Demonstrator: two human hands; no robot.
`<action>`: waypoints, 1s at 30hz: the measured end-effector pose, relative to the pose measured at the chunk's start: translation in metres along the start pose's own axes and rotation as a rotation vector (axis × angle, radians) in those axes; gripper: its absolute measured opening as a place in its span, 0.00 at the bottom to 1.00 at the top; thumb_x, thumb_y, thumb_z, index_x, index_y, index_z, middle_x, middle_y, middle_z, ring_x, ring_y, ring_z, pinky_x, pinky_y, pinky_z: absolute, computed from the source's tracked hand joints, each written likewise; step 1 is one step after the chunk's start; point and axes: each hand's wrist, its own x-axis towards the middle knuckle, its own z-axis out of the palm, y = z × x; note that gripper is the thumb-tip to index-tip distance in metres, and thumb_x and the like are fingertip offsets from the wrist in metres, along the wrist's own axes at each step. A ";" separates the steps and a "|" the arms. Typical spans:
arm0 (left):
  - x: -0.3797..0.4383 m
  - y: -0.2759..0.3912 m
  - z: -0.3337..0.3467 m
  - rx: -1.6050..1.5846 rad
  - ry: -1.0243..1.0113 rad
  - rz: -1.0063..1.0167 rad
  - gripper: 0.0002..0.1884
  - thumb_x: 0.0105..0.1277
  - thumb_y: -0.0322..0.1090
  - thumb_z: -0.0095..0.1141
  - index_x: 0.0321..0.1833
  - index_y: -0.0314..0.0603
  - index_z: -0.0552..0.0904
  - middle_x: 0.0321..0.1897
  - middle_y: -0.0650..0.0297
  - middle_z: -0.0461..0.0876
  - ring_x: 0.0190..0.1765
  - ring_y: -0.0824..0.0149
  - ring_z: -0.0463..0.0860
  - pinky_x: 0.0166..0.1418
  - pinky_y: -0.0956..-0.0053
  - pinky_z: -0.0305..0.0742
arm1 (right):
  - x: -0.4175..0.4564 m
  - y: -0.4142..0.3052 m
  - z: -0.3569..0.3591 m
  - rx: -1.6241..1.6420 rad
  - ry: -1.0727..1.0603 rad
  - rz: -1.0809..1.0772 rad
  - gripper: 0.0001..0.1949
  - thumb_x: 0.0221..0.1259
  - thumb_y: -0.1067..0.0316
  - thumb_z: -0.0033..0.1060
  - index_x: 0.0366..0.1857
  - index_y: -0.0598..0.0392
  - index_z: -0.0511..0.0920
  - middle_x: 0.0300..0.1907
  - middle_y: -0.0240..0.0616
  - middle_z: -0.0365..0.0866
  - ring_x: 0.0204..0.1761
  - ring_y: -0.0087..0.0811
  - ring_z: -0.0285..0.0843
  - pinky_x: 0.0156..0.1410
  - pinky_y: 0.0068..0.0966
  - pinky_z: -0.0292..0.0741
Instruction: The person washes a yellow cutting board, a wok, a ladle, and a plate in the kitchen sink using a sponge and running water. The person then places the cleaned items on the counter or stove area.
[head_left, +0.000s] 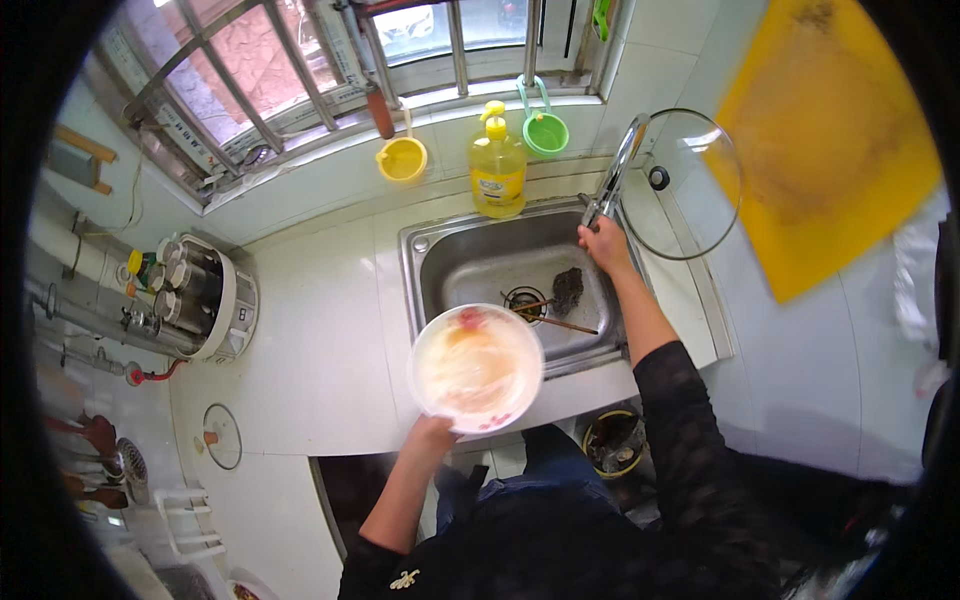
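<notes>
My left hand (435, 437) grips the near rim of a white bowl (478, 369) with red marks and wet, cloudy streaks inside. The bowl hangs over the front left edge of the stainless steel sink (480, 255). My right hand (604, 238) is closed around the base of the chrome faucet (624, 161) at the sink's back right. A dark scouring pad (568, 291) lies in the sink beside the drain (525, 303). Two thin brown sticks, apparently chopsticks (570, 325), lie across the drain area. No running water can be made out.
A yellow soap pump bottle (496, 176) stands behind the sink, between hanging yellow (403, 159) and green (546, 133) cups. A glass lid (682, 187) leans at the right, near a yellow board (825, 150). A jar rack (217, 300) stands left; a bin (615, 444) sits below the counter.
</notes>
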 end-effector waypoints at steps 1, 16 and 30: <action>0.029 -0.004 0.013 0.065 -0.038 -0.026 0.33 0.52 0.31 0.55 0.64 0.35 0.65 0.58 0.57 0.72 0.59 0.60 0.73 0.63 0.66 0.68 | 0.024 0.014 -0.006 0.001 0.077 -0.096 0.18 0.56 0.65 0.61 0.51 0.59 0.75 0.39 0.43 0.82 0.34 0.29 0.82 0.35 0.24 0.76; 0.210 -0.058 0.070 -0.062 -0.097 -0.367 0.20 0.53 0.26 0.54 0.52 0.37 0.75 0.41 0.64 0.81 0.34 0.72 0.78 0.46 0.75 0.73 | -0.047 0.062 -0.064 -0.075 0.089 -0.226 0.24 0.53 0.69 0.63 0.57 0.54 0.71 0.59 0.46 0.71 0.54 0.42 0.74 0.59 0.36 0.71; 0.248 -0.041 0.078 0.482 0.193 0.295 0.21 0.50 0.22 0.51 0.51 0.35 0.69 0.31 0.63 0.75 0.28 0.71 0.74 0.31 0.75 0.72 | -0.188 0.128 -0.045 0.100 0.078 0.161 0.24 0.47 0.74 0.66 0.53 0.53 0.74 0.53 0.45 0.73 0.53 0.41 0.73 0.58 0.31 0.70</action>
